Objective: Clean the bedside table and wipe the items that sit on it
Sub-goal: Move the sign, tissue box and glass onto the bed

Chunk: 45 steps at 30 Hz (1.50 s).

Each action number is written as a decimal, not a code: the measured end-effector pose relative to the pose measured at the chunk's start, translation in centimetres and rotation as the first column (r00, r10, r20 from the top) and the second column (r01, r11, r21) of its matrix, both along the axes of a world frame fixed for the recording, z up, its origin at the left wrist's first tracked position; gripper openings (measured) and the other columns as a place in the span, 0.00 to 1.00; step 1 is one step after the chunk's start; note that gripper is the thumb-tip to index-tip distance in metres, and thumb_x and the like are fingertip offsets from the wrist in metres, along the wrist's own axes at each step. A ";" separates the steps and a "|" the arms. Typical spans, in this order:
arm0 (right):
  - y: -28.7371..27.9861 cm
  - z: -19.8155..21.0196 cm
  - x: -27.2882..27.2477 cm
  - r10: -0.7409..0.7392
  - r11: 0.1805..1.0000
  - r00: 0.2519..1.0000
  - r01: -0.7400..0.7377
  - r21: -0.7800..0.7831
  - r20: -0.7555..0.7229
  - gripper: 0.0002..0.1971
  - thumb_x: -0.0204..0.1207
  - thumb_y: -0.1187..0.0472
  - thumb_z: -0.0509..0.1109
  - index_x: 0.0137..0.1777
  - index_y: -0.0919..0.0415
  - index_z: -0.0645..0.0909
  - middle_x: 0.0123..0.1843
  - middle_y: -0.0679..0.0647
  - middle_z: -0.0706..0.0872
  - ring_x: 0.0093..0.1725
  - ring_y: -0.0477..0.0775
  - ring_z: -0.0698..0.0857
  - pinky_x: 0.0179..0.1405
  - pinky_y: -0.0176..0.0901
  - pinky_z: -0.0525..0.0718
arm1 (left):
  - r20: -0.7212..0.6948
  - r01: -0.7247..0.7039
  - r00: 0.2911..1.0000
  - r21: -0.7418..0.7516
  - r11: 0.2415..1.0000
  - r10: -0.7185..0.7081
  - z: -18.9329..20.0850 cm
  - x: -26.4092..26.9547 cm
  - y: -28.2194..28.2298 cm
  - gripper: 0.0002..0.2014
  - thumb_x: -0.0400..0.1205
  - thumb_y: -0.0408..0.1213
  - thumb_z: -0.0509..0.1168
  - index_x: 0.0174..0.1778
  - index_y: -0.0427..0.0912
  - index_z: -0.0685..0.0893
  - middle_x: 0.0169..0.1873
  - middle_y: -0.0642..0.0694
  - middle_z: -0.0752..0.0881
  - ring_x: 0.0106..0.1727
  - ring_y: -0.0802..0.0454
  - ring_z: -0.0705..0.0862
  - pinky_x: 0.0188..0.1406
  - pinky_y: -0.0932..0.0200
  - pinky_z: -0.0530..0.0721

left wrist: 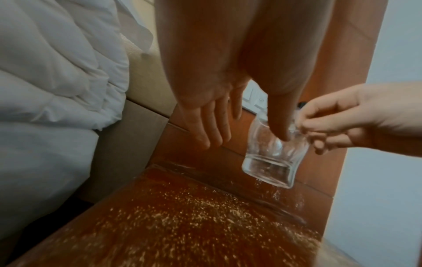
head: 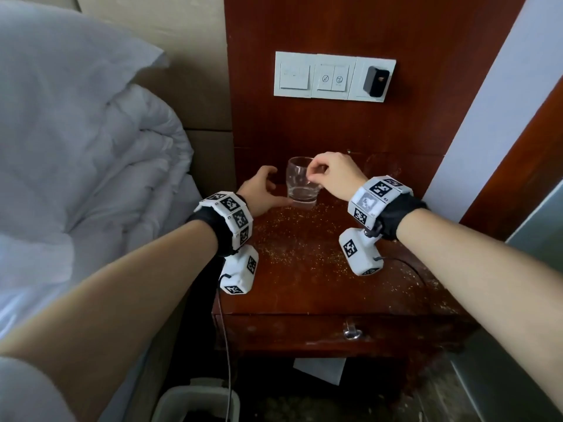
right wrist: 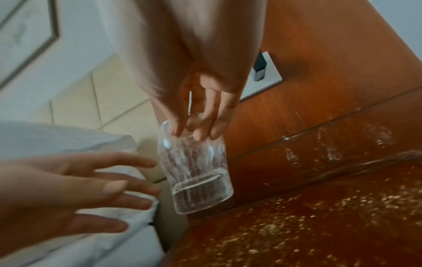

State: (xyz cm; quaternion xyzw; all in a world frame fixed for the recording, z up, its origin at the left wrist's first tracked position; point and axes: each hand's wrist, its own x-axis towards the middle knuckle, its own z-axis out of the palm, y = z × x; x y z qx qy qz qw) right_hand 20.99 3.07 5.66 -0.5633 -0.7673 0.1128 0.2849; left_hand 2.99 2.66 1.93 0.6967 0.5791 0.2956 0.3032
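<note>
A clear empty drinking glass (head: 301, 185) hangs slightly tilted just above the back left of the dark wooden bedside table (head: 307, 287). My right hand (head: 315, 175) pinches its rim from above, fingertips inside the mouth (right wrist: 191, 131). My left hand (head: 263, 190) is beside the glass on its left, fingers spread and relaxed, holding nothing (left wrist: 214, 126). In the left wrist view its thumb lies in front of the glass (left wrist: 271, 162). Yellowish crumbs are scattered over the tabletop (left wrist: 182, 225), and pale smears mark its right side (right wrist: 331, 150).
A white duvet (head: 91, 153) presses against the table's left side. On the wooden panel behind are a switch plate (head: 316, 76) and a black plug (head: 376, 81). The table has a drawer with a metal handle (head: 352, 332). Below lie a grey bin (head: 195, 402) and white paper (head: 320, 368).
</note>
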 end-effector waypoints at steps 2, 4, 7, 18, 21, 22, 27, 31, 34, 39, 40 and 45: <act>-2.5 0.8 -1.4 0.077 0.997 0.996 -0.078 -0.009 -0.036 0.03 0.75 0.63 0.71 0.45 0.59 0.86 0.38 0.43 0.80 0.33 0.41 0.77 0.46 0.40 0.80 | 0.090 0.022 0.996 -0.006 1.000 -0.022 0.4 -0.3 -1.9 0.45 0.70 0.42 0.77 0.79 0.45 0.60 0.56 0.49 0.79 0.58 0.52 0.80 0.60 0.55 0.80; -5.1 1.7 -2.7 0.137 0.990 0.989 -0.138 -0.019 -0.052 0.05 0.76 0.64 0.70 0.48 0.62 0.86 0.33 0.42 0.80 0.30 0.39 0.77 0.40 0.34 0.78 | 0.176 0.019 0.984 0.005 1.000 -0.019 0.9 -1.0 -3.9 0.43 0.68 0.39 0.78 0.76 0.42 0.63 0.56 0.50 0.80 0.59 0.52 0.81 0.57 0.59 0.81; -8.4 2.7 -4.3 0.207 0.978 0.974 -0.208 -0.001 -0.092 0.05 0.76 0.65 0.70 0.49 0.64 0.85 0.42 0.50 0.83 0.29 0.44 0.81 0.43 0.39 0.81 | 0.245 -0.036 0.969 0.041 0.999 0.025 1.6 -2.6 -7.3 0.40 0.65 0.40 0.80 0.71 0.41 0.68 0.56 0.48 0.82 0.59 0.51 0.84 0.59 0.54 0.83; -19.8 3.8 -11.5 0.186 0.945 0.947 -0.246 -0.217 -0.262 0.37 0.69 0.50 0.76 0.76 0.56 0.66 0.68 0.57 0.75 0.63 0.55 0.79 0.59 0.47 0.80 | 0.264 -0.131 0.958 0.058 0.990 0.111 3.8 -10.2 -21.9 0.38 0.61 0.32 0.82 0.65 0.38 0.72 0.54 0.40 0.86 0.56 0.43 0.86 0.61 0.45 0.84; -23.1 4.4 -14.4 0.228 0.880 0.920 -0.335 -0.338 -0.317 0.37 0.71 0.56 0.76 0.77 0.60 0.64 0.68 0.59 0.77 0.60 0.55 0.82 0.50 0.44 0.83 | 0.208 -0.146 0.968 0.028 0.989 0.137 4.5 -12.7 -25.4 0.34 0.64 0.29 0.81 0.61 0.39 0.71 0.46 0.45 0.84 0.48 0.47 0.85 0.54 0.49 0.84; -23.9 4.5 -15.5 0.226 0.861 0.906 -0.358 -0.362 -0.357 0.37 0.71 0.58 0.76 0.78 0.61 0.63 0.66 0.60 0.78 0.54 0.54 0.84 0.45 0.42 0.83 | 0.185 -0.150 0.972 0.013 0.989 0.145 4.7 -13.6 -26.4 0.33 0.64 0.29 0.81 0.61 0.41 0.70 0.45 0.46 0.84 0.47 0.49 0.84 0.51 0.50 0.85; -28.5 4.7 -21.8 0.281 0.833 0.881 -0.422 -0.359 -0.381 0.38 0.69 0.61 0.78 0.77 0.62 0.65 0.61 0.60 0.79 0.45 0.52 0.79 0.38 0.39 0.79 | 0.150 -0.234 0.961 -0.008 0.972 0.233 5.3 -19.2 -32.3 0.31 0.66 0.24 0.78 0.57 0.41 0.67 0.41 0.47 0.80 0.36 0.55 0.79 0.33 0.60 0.80; -32.4 4.8 -27.4 0.365 0.808 0.853 -0.489 -0.329 -0.373 0.36 0.68 0.60 0.79 0.74 0.60 0.68 0.62 0.58 0.79 0.50 0.51 0.78 0.39 0.38 0.79 | 0.128 -0.324 0.938 0.003 0.946 0.321 5.3 -24.2 -37.0 0.32 0.66 0.22 0.77 0.58 0.40 0.66 0.42 0.45 0.80 0.39 0.51 0.79 0.37 0.57 0.79; -35.0 4.4 -31.3 0.419 0.770 0.826 -0.543 -0.335 -0.376 0.38 0.67 0.60 0.80 0.75 0.62 0.67 0.60 0.58 0.78 0.50 0.52 0.79 0.42 0.39 0.81 | 0.089 -0.394 0.915 -0.003 0.919 0.392 5.1 -27.7 -40.5 0.33 0.66 0.26 0.78 0.62 0.41 0.67 0.44 0.46 0.80 0.46 0.48 0.79 0.39 0.56 0.81; -38.5 2.7 -37.2 0.523 0.731 0.779 -0.619 -0.289 -0.345 0.38 0.66 0.59 0.80 0.75 0.61 0.67 0.70 0.59 0.76 0.56 0.54 0.80 0.51 0.45 0.83 | 0.035 -0.491 0.870 -0.011 0.871 0.491 4.1 -32.6 -45.3 0.37 0.65 0.26 0.79 0.65 0.38 0.66 0.52 0.38 0.80 0.52 0.44 0.80 0.58 0.46 0.81; -39.1 2.2 -38.4 0.539 0.727 0.772 -0.628 -0.278 -0.336 0.39 0.66 0.59 0.81 0.75 0.61 0.67 0.71 0.59 0.76 0.59 0.55 0.80 0.57 0.47 0.83 | 0.040 -0.519 0.854 -0.008 0.854 0.519 3.7 -33.5 -46.2 0.38 0.64 0.26 0.80 0.66 0.36 0.67 0.52 0.38 0.80 0.52 0.44 0.80 0.56 0.48 0.81; -40.9 0.0 -41.6 0.565 0.732 0.757 -0.643 -0.224 -0.328 0.38 0.68 0.63 0.79 0.76 0.62 0.66 0.73 0.59 0.76 0.72 0.56 0.75 0.68 0.43 0.73 | 0.044 -0.660 0.751 0.053 0.749 0.659 1.3 -35.4 -48.0 0.41 0.65 0.27 0.79 0.72 0.33 0.66 0.59 0.38 0.77 0.52 0.47 0.77 0.51 0.59 0.77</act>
